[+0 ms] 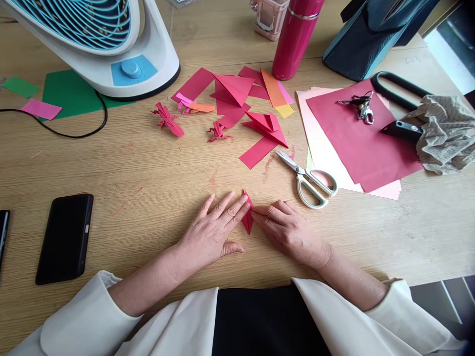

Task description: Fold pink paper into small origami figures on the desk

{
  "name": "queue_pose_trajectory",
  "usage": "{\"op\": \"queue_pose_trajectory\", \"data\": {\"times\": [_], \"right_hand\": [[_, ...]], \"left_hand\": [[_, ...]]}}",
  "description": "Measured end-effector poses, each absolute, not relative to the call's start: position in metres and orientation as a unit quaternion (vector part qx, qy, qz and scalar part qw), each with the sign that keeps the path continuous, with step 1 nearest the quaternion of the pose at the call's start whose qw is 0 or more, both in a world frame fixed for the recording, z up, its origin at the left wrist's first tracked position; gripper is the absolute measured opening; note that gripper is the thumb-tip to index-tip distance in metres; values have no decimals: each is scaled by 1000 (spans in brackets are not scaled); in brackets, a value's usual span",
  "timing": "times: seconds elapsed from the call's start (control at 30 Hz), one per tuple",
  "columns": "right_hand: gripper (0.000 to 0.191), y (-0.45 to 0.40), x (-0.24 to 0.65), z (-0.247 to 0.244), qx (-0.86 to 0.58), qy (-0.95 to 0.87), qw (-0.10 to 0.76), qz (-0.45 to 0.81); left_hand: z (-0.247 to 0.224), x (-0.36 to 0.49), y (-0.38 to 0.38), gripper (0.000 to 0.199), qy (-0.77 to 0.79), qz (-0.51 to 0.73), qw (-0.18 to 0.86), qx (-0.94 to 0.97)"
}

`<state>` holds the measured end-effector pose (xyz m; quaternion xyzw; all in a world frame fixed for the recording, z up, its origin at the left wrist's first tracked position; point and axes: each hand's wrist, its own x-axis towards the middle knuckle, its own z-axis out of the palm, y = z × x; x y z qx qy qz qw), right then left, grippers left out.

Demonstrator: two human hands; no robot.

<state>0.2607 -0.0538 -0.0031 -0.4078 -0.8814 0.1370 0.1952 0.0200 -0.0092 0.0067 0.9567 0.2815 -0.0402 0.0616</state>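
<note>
A small folded piece of red paper point(247, 222), narrow and pointed at both ends, lies on the wooden table between my hands. My left hand point(213, 228) is flat and spread, its fingertips pressing on the paper's left side. With thumb and forefinger together, my right hand point(287, 230) pinches the paper's right edge. Just beyond are white-handled scissors point(310, 183), lying partly open. Farther off sit folded red figures, one small point(218, 132) and one longer point(168, 120), beside folded red triangles point(234, 89) and loose strips.
A white and blue fan point(148, 64) stands at the back left over green paper point(55, 89). A black phone point(65, 237) lies at left. Behind are a pink bottle point(297, 39) and a dark bag point(367, 44). Paper sheets point(345, 128) with keys point(365, 109) lie at right, near crumpled cloth point(445, 133).
</note>
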Motion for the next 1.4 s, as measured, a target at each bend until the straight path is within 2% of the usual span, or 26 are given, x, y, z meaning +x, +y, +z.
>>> {"op": "queue_pose_trajectory", "data": {"times": [0.57,1.2,1.4], "right_hand": [[37,-52,265,-2,-407,-877,192,167],[41,-46,271,1,-399,-867,214,208],[40,-46,272,0,-400,-862,220,220]], "left_hand": [[11,11,11,99,213,-69,91,970],[9,0,28,88,139,-51,124,981],[11,1,30,92,126,-51,142,981]]}}
